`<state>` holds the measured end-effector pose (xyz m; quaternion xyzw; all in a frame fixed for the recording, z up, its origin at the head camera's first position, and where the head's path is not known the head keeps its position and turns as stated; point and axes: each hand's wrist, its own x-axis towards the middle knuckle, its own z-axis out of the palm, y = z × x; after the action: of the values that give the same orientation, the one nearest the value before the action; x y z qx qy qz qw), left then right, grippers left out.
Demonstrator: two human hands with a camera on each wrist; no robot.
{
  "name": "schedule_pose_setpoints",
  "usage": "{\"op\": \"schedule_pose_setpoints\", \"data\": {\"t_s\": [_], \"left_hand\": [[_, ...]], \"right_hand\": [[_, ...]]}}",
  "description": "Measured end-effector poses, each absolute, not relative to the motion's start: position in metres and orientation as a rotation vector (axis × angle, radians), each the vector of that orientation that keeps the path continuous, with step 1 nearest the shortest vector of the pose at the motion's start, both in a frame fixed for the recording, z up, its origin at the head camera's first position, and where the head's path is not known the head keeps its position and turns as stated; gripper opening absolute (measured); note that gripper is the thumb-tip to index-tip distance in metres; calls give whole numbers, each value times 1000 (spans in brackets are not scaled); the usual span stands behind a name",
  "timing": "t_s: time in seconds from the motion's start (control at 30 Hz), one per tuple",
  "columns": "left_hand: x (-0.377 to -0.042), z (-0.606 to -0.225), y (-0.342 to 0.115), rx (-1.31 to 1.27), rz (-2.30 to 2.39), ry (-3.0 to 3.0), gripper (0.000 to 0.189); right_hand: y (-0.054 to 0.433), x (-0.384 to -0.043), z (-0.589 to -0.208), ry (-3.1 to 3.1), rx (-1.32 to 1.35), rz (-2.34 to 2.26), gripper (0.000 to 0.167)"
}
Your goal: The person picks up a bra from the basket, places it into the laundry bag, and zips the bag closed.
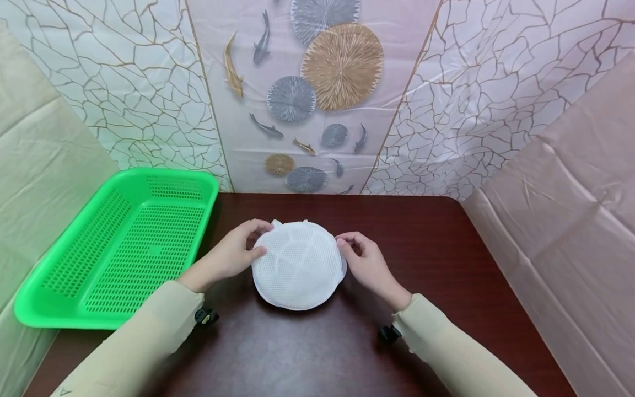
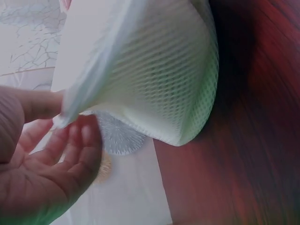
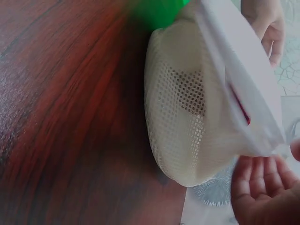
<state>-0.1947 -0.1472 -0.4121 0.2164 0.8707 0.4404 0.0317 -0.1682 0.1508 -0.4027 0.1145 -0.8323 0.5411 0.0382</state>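
A round white mesh laundry bag (image 1: 297,270) stands on the brown table, its flat top facing up. Its honeycomb mesh side bulges down to the tabletop in the left wrist view. My left hand (image 1: 230,252) pinches the bag's left edge, thumb on top and fingers beneath. At the opposite edge, the thumb and fingertips of my right hand (image 1: 368,266) pinch the rim. The right wrist view shows a narrow gap along the bag's upper side, with something dark red visible in it. What the bag contains is hidden.
A green plastic basket (image 1: 198,242) with slotted walls stands to the left, near my left forearm. The brown table (image 1: 421,242) extends to the right and front. Patterned cloth (image 1: 292,49) hangs at the back, with plain fabric on both sides.
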Motion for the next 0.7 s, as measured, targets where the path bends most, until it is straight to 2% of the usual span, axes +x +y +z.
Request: {"op": "schedule_pose_setpoints", "data": {"t_s": [0.27, 0.7], "left_hand": [[-195, -412, -143, 772, 1281, 2676, 42], [-211, -399, -111, 521, 1297, 2795, 30]], "right_hand": [[144, -167, -404, -2595, 377, 1677, 18], [142, -163, -406, -2515, 405, 1719, 10]]}}
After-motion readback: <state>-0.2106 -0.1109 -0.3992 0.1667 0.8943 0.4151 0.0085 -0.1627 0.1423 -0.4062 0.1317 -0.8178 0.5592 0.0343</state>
